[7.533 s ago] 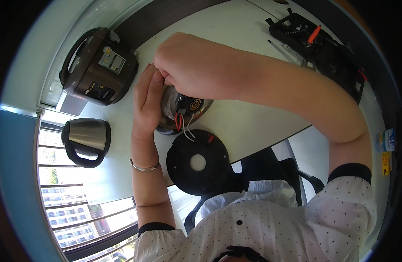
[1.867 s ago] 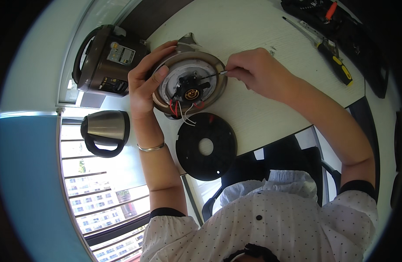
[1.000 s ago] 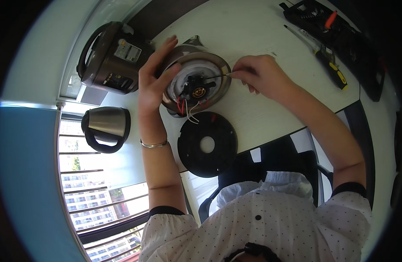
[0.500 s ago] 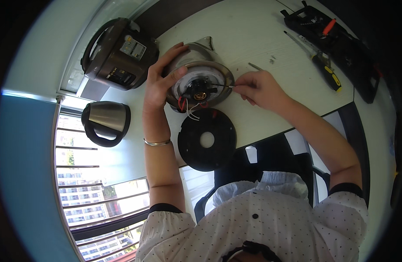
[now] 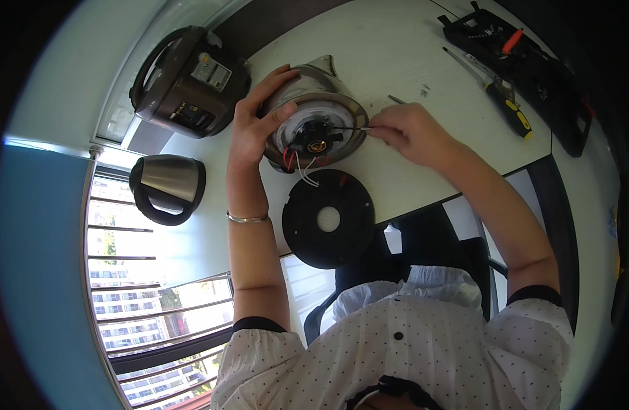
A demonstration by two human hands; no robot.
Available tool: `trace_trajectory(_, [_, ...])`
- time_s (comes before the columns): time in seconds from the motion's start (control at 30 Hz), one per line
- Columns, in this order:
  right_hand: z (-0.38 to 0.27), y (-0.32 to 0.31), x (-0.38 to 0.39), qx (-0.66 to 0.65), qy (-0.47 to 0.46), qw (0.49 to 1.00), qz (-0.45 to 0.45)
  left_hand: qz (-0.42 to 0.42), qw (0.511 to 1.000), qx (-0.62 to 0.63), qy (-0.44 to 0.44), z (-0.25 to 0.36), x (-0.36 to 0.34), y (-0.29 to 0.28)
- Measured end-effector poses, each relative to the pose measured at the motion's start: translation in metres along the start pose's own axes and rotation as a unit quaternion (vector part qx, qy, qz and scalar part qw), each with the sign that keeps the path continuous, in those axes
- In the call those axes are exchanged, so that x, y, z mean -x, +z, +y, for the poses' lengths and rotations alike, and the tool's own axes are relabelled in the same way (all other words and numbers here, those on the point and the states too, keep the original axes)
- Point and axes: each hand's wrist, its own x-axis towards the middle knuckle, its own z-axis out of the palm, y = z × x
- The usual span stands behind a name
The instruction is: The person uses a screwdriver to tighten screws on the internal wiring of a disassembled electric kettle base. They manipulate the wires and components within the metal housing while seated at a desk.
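A metal kettle (image 5: pixel 317 85) lies on its side on the table, its underside facing me. My left hand (image 5: pixel 255 123) is wrapped round its left side, the thumb on the rim of the base. In my right hand (image 5: pixel 411 130) a thin screwdriver (image 5: pixel 356 128) is pinched between thumb and fingers. The tip reaches the black connector (image 5: pixel 313 134) in the middle of the kettle's underside. Red and white wires (image 5: pixel 305 171) run from there toward a round black base cover (image 5: pixel 328 242) with a central hole, which lies at the table's near edge.
A brown rice cooker (image 5: pixel 188 82) and a second kettle (image 5: pixel 169 188) stand at the left by the window. At the far right lie a yellow-black screwdriver (image 5: pixel 509 109) and an open black tool case (image 5: pixel 533 75) with a red-handled tool (image 5: pixel 513 41). A dark chair (image 5: pixel 424 239) is below the table edge.
The view has shifted slightly. My right hand's grip looks turned a little on the screwdriver, whose tip stays at the connector. My left hand keeps its hold on the kettle.
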Motion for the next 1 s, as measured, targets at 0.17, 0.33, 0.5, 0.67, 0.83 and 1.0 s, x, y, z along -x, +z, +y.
trace_trajectory(0.17, [0.003, -0.001, -0.001, 0.019, 0.007, 1.0, 0.003, 0.001, 1.0, 0.009, 0.001, -0.003, -0.001, -0.001])
trace_trajectory(0.33, [-0.008, 0.011, 0.008, 0.143, -0.059, 0.983, 0.095, 0.017, 1.0, -0.008, -0.013, -0.006, -0.003, 0.001])
trace_trajectory(0.5, [-0.018, 0.018, 0.014, 0.17, -0.041, 0.976, 0.128, 0.022, 0.998, 0.03, -0.046, -0.004, -0.005, 0.001])
trace_trajectory(0.67, [-0.025, 0.022, 0.019, 0.217, -0.032, 0.969, 0.114, 0.022, 0.998, 0.024, -0.044, -0.006, -0.005, 0.001])
trace_trajectory(0.83, [-0.035, 0.0, 0.004, -0.086, 0.256, 0.963, -0.008, 0.032, 0.997, 0.042, -0.051, -0.007, -0.003, 0.002])
trace_trajectory(1.0, [-0.036, 0.016, 0.018, 0.219, -0.007, 0.972, 0.084, 0.022, 0.998, 0.028, -0.056, -0.004, -0.005, 0.002])
